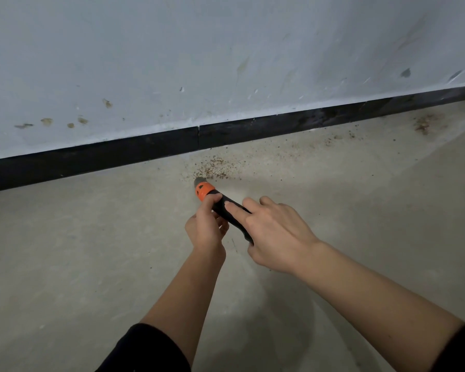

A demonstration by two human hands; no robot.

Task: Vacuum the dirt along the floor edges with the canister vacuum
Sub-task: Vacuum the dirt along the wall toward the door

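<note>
A black vacuum wand point(227, 210) with an orange collar point(204, 190) and a small grey tip points down at the concrete floor. Its tip sits at the near edge of a patch of brown dirt point(216, 169) just in front of the black baseboard point(151, 150). My left hand point(206, 228) grips the wand right behind the orange collar. My right hand point(273, 233) holds the wand further back, index finger laid straight along its top. The hose and canister are out of view.
More brown dirt point(423, 124) lies scattered along the floor edge to the right. A stained, chipped white wall point(226, 63) rises above the baseboard. Bare concrete floor point(78, 264) spreads to the left and toward me.
</note>
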